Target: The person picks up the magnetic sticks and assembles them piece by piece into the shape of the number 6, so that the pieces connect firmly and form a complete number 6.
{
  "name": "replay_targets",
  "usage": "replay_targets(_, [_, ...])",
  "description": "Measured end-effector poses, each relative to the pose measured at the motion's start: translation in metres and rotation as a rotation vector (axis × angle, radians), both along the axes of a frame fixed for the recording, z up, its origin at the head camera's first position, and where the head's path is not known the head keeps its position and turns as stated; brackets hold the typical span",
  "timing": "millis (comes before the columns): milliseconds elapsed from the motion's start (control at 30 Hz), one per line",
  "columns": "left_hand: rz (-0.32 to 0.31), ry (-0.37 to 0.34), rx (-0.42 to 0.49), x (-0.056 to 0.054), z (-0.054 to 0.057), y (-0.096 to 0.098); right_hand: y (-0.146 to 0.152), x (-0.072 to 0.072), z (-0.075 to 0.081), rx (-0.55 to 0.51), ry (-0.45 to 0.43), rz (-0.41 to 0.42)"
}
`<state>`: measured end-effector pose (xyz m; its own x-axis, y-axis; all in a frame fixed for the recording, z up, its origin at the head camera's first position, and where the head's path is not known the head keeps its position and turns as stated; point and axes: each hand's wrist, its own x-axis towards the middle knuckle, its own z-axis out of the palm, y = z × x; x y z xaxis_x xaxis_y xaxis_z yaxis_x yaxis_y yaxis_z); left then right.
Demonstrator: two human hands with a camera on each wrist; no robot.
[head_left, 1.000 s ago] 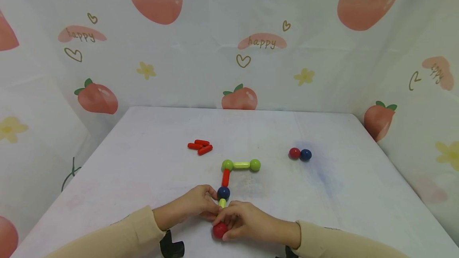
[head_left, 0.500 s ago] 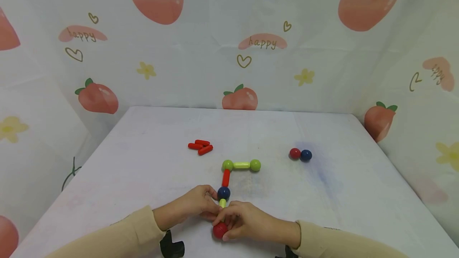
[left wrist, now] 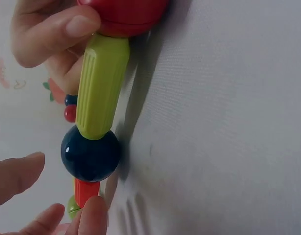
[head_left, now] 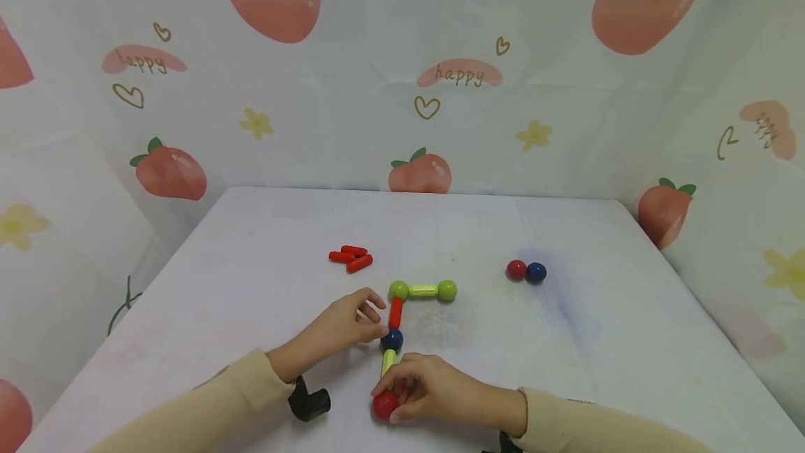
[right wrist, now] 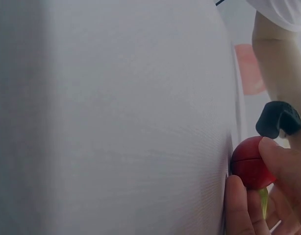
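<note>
My right hand [head_left: 440, 386] pinches a red ball [head_left: 385, 405] at the near end of a chain of toy balls and rods. A yellow-green rod [left wrist: 102, 88] joins this ball to a dark blue ball [left wrist: 90, 152]. From there a red rod [head_left: 395, 312] runs to a green ball [head_left: 399, 290], where the chain turns right along another yellow-green rod [head_left: 423, 291] to a second green ball [head_left: 447, 290]. My left hand [head_left: 339, 327] is beside the blue ball, its fingers loosely spread and its thumb right at the ball's left side.
Three red rods [head_left: 359, 263] lie in a small group farther back on the white table [head_left: 264, 229]. At the back right a loose red ball [head_left: 516, 270] and a blue ball [head_left: 536, 272] sit side by side. A black wrist mount [head_left: 309, 403] hangs under the left sleeve.
My left hand has let go of the yellow-green rod and moved away from me, up beside the blue ball and red rod. The right hand stays on the red ball.
</note>
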<state>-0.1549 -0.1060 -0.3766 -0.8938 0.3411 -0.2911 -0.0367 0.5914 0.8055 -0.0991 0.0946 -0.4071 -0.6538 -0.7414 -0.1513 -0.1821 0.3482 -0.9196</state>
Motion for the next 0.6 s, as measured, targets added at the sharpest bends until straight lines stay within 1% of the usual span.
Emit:
replay_targets(67, [-0.024, 0.012, 0.011, -0.002, -0.002, 0.001, 0.000, 0.000, 0.000, -0.004, 0.007, 0.001])
replay_targets(200, [-0.064, 0.014, 0.011, -0.004, -0.007, 0.003, 0.000, 0.001, 0.000, -0.011, 0.027, 0.008])
replay_targets(467, [-0.100, 0.006, 0.023, -0.009, -0.012, 0.005, 0.001, 0.001, -0.001, -0.024, 0.053, 0.018])
replay_targets(600, [-0.111, 0.019, 0.011, -0.010, -0.014, 0.005, 0.000, 0.001, 0.000, -0.019, 0.050, 0.016])
